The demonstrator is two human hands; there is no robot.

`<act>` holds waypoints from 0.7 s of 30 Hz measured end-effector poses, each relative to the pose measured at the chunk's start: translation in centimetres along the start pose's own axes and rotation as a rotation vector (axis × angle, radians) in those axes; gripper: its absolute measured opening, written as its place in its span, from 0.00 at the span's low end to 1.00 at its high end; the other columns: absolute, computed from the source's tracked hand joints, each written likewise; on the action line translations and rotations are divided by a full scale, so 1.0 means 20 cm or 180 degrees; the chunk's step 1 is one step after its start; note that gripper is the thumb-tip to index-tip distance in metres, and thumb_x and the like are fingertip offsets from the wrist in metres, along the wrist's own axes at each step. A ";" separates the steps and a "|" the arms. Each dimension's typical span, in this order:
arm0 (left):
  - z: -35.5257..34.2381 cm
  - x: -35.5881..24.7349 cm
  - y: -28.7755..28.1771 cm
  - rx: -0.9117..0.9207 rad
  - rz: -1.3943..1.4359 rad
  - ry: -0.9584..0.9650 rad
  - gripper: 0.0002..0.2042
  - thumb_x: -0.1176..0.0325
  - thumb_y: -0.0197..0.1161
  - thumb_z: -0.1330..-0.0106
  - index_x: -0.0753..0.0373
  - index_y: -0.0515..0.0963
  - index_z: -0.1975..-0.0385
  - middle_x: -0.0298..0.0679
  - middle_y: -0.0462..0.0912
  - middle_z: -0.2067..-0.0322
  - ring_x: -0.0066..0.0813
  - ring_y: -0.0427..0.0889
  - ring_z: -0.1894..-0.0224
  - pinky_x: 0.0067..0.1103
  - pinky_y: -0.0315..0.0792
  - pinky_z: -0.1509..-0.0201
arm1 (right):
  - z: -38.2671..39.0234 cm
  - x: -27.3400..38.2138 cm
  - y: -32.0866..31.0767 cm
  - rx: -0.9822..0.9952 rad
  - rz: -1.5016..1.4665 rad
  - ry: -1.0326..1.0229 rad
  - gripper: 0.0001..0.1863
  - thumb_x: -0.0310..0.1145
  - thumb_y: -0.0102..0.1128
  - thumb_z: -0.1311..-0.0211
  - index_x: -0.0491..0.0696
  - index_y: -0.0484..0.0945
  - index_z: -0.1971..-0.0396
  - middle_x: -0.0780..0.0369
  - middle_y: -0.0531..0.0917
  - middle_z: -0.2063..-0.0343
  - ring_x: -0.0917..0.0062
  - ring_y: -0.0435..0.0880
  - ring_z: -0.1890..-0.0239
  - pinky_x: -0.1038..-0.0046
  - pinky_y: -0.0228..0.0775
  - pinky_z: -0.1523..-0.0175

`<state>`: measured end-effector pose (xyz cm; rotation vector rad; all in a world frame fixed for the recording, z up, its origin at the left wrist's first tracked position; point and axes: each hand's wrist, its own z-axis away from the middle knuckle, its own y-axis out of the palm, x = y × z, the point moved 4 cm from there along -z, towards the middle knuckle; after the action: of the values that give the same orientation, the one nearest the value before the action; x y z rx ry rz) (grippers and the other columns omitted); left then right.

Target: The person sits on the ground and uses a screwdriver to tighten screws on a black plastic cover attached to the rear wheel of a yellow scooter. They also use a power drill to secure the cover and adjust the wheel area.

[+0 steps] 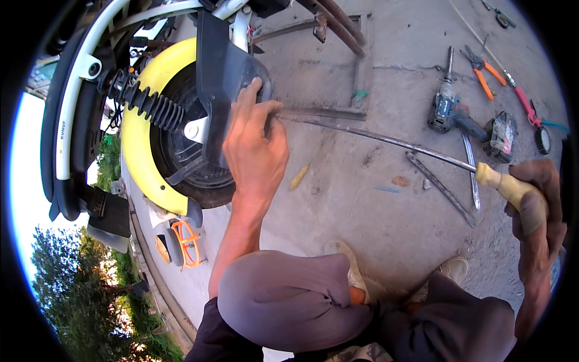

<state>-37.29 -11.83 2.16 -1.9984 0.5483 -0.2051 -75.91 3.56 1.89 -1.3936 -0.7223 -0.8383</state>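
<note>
The left hand (256, 145) lies against the scooter's black cover (218, 66), beside the yellow fender (137, 142). The right hand (543, 202) grips the screwdriver (416, 146) by its handle; the shaft runs to the left hand, its tip not clearly visible. Toward the right edge of the ground (338, 223) lie a power wrench (444, 111), orange-handled pliers (482, 75) and a gauge (543, 140).

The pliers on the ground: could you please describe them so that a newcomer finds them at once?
From the yellow fender, look right across the concrete floor to the cordless impact wrench in the upper right. The pliers lie just right of its nose; among the tools around them, only they have two orange handles, spread apart.
</note>
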 end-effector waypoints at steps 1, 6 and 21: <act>0.00 0.00 0.00 -0.0010 0.0021 -0.0058 0.11 0.80 0.64 0.40 0.66 0.82 0.58 0.54 0.82 0.38 0.57 0.81 0.37 0.39 0.74 0.32 | -0.01 0.00 0.02 -0.0085 -0.0161 -0.0113 0.31 0.54 0.55 0.22 0.44 0.72 0.33 0.61 0.76 0.64 0.83 0.72 0.67 0.77 0.62 0.66; 0.00 0.01 -0.01 0.0008 0.0159 -0.0208 0.13 0.81 0.63 0.40 0.66 0.79 0.55 0.54 0.82 0.38 0.59 0.80 0.36 0.40 0.73 0.31 | 0.07 -0.10 0.06 -0.0946 0.0067 -0.0538 0.26 0.46 0.53 0.20 0.45 0.70 0.32 0.57 0.75 0.57 0.83 0.71 0.67 0.78 0.63 0.66; 0.01 0.01 -0.01 0.0026 0.0162 -0.0187 0.10 0.80 0.66 0.38 0.66 0.79 0.58 0.56 0.82 0.39 0.60 0.81 0.37 0.42 0.72 0.29 | 0.08 -0.04 0.07 -0.0286 0.0386 -0.1283 0.21 0.43 0.48 0.18 0.43 0.72 0.38 0.56 0.75 0.55 0.82 0.71 0.67 0.78 0.64 0.65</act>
<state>-37.06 -11.67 2.25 -1.9740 0.5591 -0.1169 -75.11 5.29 0.67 -1.6936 -0.9032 -0.5028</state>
